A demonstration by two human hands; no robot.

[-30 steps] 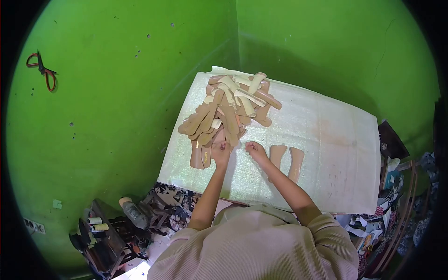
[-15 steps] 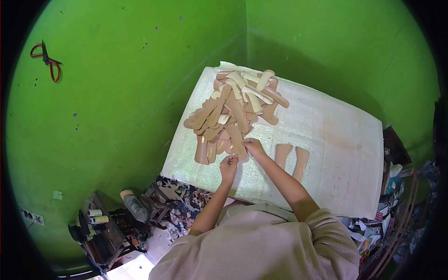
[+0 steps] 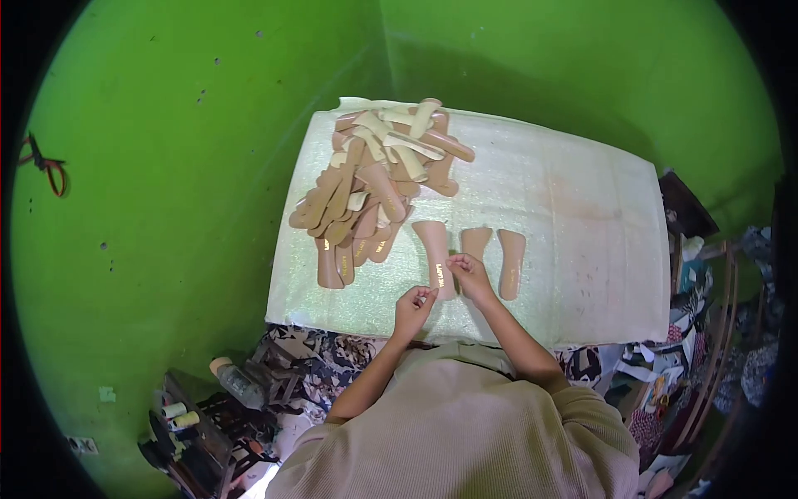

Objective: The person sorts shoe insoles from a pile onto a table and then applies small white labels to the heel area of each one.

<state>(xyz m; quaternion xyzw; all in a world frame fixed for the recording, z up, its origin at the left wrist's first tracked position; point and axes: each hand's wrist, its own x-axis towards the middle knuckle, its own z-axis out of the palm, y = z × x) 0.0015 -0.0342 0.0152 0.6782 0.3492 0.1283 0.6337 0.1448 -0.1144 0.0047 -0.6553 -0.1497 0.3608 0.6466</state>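
A tan insole-shaped piece with gold lettering is between my two hands. My left hand pinches its lower left edge near the lettering. Its right edge is in the fingers of my right hand. Two similar tan pieces, one partly behind my right hand and one further right, lie side by side on the pale sheet-covered table. To the left, a loose pile of tan and cream pieces overlaps, some showing gold lettering.
Green walls meet behind the table. Red-handled scissors hang on the left wall. Thread spools and a bottle stand at the lower left. Fabric scraps lie below the table's front edge, and more clutter is at the right.
The view has shifted right. Both hands have moved from the pile's edge to the right with one tan piece, whose lettering now shows, beside the two separate pieces.
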